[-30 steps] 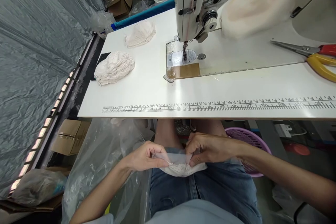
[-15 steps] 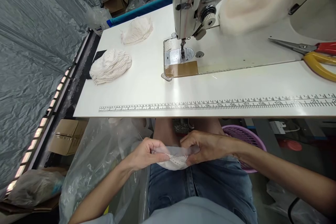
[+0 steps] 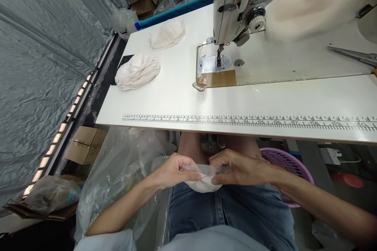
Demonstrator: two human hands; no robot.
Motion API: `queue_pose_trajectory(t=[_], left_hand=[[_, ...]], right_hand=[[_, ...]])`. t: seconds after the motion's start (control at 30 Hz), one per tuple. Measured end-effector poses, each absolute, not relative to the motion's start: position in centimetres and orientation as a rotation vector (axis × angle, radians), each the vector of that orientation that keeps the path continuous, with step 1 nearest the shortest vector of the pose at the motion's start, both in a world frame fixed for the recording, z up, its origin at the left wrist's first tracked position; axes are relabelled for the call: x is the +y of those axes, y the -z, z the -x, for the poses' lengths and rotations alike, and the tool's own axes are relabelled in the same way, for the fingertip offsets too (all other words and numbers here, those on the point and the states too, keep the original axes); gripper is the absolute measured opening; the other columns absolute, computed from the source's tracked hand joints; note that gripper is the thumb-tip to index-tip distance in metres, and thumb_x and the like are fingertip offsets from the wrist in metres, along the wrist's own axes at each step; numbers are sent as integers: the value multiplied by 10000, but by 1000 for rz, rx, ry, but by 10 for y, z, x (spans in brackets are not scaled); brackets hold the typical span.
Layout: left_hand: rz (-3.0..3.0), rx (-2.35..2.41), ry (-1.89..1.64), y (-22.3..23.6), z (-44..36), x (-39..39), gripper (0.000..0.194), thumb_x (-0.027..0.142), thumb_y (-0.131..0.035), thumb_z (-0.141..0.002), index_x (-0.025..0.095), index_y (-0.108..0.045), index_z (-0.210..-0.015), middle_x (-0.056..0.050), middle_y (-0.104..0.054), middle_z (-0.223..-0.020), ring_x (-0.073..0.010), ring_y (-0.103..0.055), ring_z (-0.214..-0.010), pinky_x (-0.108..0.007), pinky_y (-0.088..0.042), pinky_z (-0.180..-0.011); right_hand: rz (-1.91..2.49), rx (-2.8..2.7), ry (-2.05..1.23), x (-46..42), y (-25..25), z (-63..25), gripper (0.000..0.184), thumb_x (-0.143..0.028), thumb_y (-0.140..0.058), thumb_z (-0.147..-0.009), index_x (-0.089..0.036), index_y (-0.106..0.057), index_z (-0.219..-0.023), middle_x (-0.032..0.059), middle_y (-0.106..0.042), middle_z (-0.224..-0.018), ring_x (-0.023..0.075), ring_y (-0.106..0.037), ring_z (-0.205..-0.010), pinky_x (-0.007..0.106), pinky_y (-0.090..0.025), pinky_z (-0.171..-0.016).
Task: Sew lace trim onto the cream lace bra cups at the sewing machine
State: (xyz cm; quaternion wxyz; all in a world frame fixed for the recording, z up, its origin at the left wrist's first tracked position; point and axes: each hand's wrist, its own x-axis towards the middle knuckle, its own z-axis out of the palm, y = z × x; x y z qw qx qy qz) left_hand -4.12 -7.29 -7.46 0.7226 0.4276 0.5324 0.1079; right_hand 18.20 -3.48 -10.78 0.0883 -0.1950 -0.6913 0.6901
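While left hand point(image 3: 176, 171) pinches it | white cloth point(image 3: 204, 185) | long axis sideways | bulging bodyward

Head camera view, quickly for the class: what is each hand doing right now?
Left hand: closed, pinching the white fabric piece.
Right hand: closed, pinching the same piece at its other side.

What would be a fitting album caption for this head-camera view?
Two hands pinch a small white piece above the lap, below a sewing machine.
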Motion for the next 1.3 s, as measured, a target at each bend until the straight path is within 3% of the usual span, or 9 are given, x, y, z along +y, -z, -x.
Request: queue_pose_trajectory(t=[0.17, 0.37, 0.57, 0.77, 1.3], left_hand=[[-957, 1128, -195, 74, 42, -73, 366, 421, -754, -630, 82, -675, -743, -17, -614, -640, -70, -504, -562, -179, -388, -554], [-1094, 1004, -45, 64, 37, -60, 336, 326, -767, -633, 133, -695, -899, -12, -645, -723, -102, -546, -639, -188, -408, -591], [-1167, 1059, -21, 67, 32, -54, 233, 315, -734, -661, 125, -734, -797, -14, -655, -661, -89, -511, -581, -183, -391, -559], [-1097, 1069, -17, 71, 39, -56, 233, 307, -754, -630, 140, -744, -792, -22, -676, -671, -90, -523, -578, -179, -394, -547], [-1093, 1109, -35, 71, 39, -60, 192, 294, -748, -632, 130, -734, -732, -15, -657, -598, -79, -518, -523, -170, -383, -503]], right_hand=[[572, -2033, -2108, -34, 107, -186, 188, -274, -577, -806, -114, -653, -742, -13, -515, -653, 103, -472, -602, 208, -328, -531], [559, -2097, -2076, -37, 105, -182, 157, -245, -580, -800, -135, -690, -820, -4, -574, -717, 120, -524, -657, 214, -354, -578], [619, -2104, -2086, -33, 101, -187, 204, -294, -590, -793, -120, -695, -812, -12, -549, -648, 98, -477, -585, 203, -334, -523], [619, -2007, -2238, -30, 99, -200, 284, -346, -589, -796, -93, -702, -858, 30, -605, -728, 123, -537, -643, 212, -398, -567], [580, -1976, -2200, -31, 106, -193, 311, -414, -630, -764, -124, -702, -847, 21, -632, -732, 129, -561, -659, 212, -407, -571]])
